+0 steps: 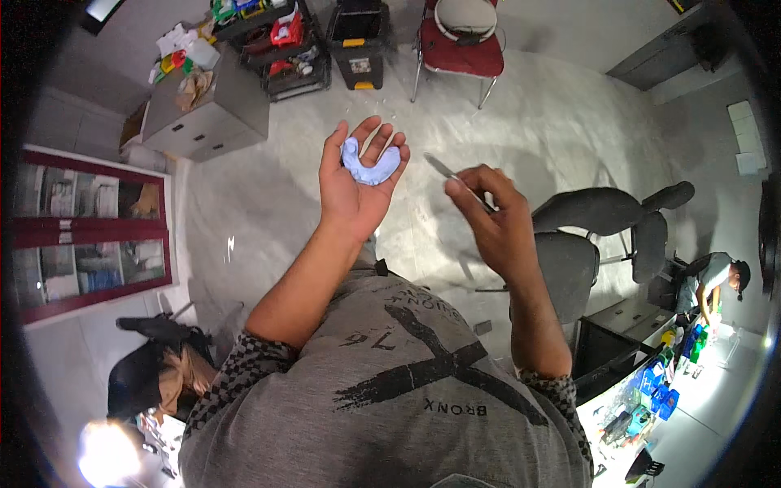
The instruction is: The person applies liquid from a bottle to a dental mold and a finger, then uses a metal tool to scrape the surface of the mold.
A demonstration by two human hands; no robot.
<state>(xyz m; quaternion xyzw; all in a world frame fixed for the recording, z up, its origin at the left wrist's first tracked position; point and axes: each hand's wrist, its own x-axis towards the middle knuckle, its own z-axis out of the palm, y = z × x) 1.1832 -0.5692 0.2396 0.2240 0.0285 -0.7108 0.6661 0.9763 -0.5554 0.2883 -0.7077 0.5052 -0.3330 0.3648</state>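
A pale blue-violet, horseshoe-shaped dental cast (372, 168) rests in my left hand (355, 189). That palm faces up, with the fingers curled around the piece and their tips showing past it. To the right, my right hand (502, 215) pinches a slim metal knife-like tool (442, 167) between thumb and fingers. Its flat tip points up and left, toward the cast but apart from it. The rear part of the tool is partly hidden by my fingers. Both hands are held up over the floor in front of my body.
Black office chairs (561, 264) stand close on my right. Further right, a person (709, 285) bends over a lit, cluttered workbench (643, 407). Ahead are a red chair (461, 47), a black bin (358, 53) and a grey drawer cabinet (207, 118). A glass-fronted red cabinet (89, 232) lines the left wall.
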